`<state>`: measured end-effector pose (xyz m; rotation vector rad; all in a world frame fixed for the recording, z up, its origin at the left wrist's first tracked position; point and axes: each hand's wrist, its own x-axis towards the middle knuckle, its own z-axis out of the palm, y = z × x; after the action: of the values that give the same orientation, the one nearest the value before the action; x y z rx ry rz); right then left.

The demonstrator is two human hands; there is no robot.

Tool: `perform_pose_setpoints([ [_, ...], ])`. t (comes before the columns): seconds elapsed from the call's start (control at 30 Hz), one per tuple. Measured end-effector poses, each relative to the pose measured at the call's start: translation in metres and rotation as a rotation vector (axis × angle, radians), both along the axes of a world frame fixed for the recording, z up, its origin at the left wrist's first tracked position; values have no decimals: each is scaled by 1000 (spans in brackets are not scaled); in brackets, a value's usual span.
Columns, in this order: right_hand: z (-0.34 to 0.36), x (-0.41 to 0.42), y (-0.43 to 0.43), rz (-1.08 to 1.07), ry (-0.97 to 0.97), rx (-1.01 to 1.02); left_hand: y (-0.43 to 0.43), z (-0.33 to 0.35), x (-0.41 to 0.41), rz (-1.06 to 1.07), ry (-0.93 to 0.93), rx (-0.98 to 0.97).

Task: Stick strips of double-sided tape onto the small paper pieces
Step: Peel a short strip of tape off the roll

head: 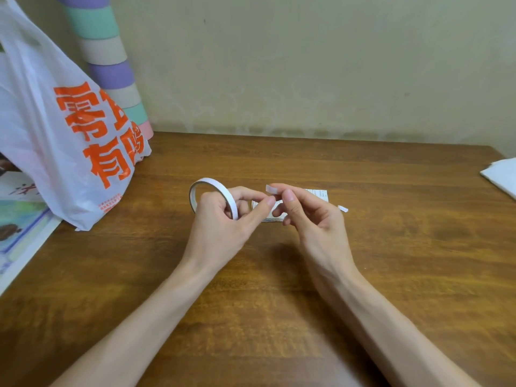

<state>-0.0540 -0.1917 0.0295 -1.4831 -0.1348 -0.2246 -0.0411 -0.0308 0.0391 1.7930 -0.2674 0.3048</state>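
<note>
Just beyond and below the fingertips of both hands, the small paper piece (321, 194) lies flat on the worktop (391, 247). Its long axis runs across from one hand to the other, and it is partly hidden by the right hand (310, 216), the nearer one, which pinches a short strip of double-sided tape (271, 189) between thumb and forefinger. The left hand (220, 216) curls round the tape roll (215, 188), its thumb tip at the strip's root. A white scrap (343, 208) lies just outside the right hand, and a plastic bag (64, 135) stands well off past the left.
</note>
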Motion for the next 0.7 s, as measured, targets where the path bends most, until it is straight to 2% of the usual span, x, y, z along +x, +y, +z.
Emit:
perform_pose_setpoints([
  [0.3,1,0,7,43,-67,-82,2,4,0,16,124,-204],
  [0.7,-5,4,3,31,-76,-146,3,9,-1,-17,173,-220],
])
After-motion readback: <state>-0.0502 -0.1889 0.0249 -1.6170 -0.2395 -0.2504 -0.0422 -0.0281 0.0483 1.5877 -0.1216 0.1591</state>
